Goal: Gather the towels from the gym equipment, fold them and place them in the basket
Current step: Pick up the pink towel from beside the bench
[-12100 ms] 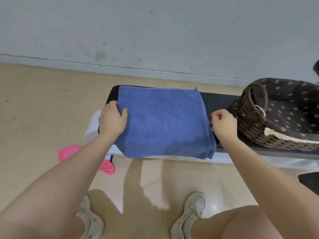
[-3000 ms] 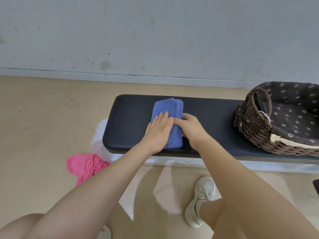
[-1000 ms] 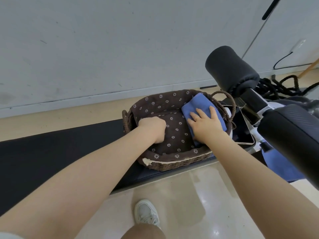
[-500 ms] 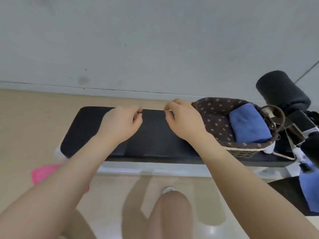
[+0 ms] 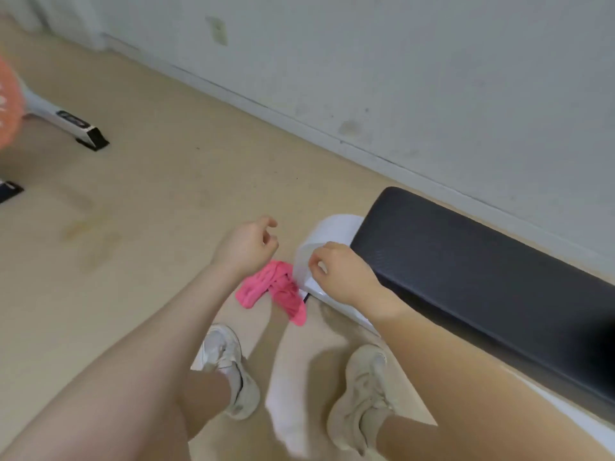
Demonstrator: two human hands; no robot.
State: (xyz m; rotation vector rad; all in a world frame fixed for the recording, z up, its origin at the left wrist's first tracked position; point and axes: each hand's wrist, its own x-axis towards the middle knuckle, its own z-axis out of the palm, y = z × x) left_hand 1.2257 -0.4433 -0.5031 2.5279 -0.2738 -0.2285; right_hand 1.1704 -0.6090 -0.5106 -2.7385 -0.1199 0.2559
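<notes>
floor (image 5: pixel 139 201) | pink towel (image 5: pixel 266 291) apparently just below left hand (image 5: pixel 248 249)

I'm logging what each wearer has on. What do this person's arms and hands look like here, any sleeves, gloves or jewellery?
Both forearms are bare with no sleeves in view. The left hand and right hand wear no gloves, and no watch or wristband shows. A ring cannot be made out at this blur.
</notes>
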